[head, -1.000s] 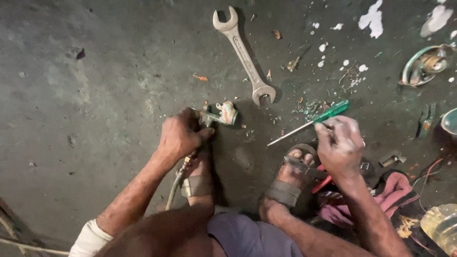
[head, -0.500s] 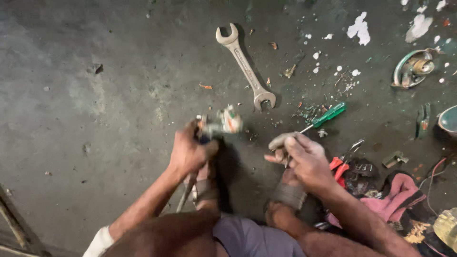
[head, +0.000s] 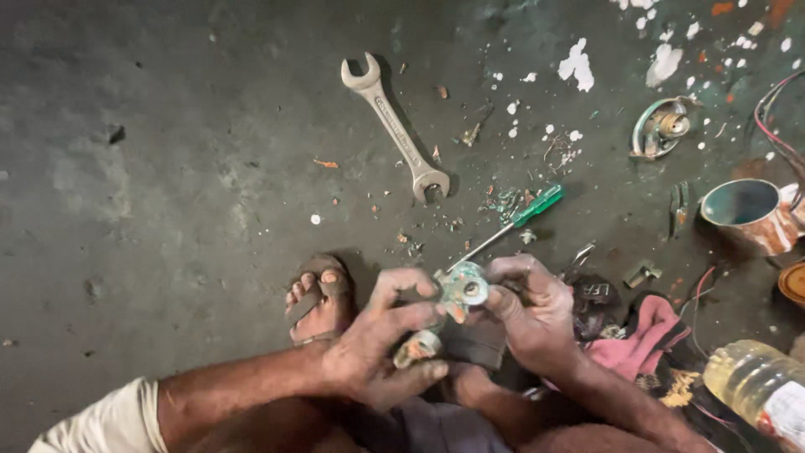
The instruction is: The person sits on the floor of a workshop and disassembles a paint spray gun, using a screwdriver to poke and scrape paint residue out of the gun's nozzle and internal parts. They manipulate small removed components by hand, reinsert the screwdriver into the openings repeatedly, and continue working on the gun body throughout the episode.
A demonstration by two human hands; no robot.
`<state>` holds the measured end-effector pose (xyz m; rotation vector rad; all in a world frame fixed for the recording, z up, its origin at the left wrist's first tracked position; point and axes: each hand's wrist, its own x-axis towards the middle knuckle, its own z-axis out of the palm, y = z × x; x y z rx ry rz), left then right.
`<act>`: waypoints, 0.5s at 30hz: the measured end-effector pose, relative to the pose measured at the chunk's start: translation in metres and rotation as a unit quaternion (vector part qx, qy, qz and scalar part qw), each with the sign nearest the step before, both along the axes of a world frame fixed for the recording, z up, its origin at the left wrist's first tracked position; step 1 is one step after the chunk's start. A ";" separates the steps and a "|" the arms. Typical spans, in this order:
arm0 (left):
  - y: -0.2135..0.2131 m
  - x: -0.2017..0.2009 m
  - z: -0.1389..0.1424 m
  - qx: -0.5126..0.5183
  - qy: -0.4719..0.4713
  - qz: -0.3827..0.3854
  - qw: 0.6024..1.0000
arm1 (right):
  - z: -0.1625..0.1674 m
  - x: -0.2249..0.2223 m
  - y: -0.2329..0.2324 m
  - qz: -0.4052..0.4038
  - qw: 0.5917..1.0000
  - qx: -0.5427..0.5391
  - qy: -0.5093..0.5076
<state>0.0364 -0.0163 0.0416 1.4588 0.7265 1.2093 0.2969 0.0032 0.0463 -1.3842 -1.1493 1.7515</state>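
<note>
- The concrete floor [head: 168, 168] fills the frame, dark and stained, with white paint flecks toward the upper right.
- A long double-ended spanner [head: 394, 126] lies in the upper middle, slanting from upper left down to lower right, well apart from my hands.
- My left hand [head: 377, 352], lower middle, has its grip closed round the lower stub of a small corroded metal fitting [head: 449, 306].
- My right hand [head: 537, 315] pinches the fitting's round top from the right; both hands touch it, neither nearer.
- The fitting sits between my hands, its long axis running from lower left up to upper right.
- A green-handled screwdriver [head: 511, 225] lies just above my right hand, its tip toward the fitting.
</note>
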 end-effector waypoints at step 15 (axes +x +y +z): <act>-0.015 0.009 -0.038 0.038 0.019 -0.035 0.998 | 0.093 0.056 0.051 0.155 0.958 0.207 -0.123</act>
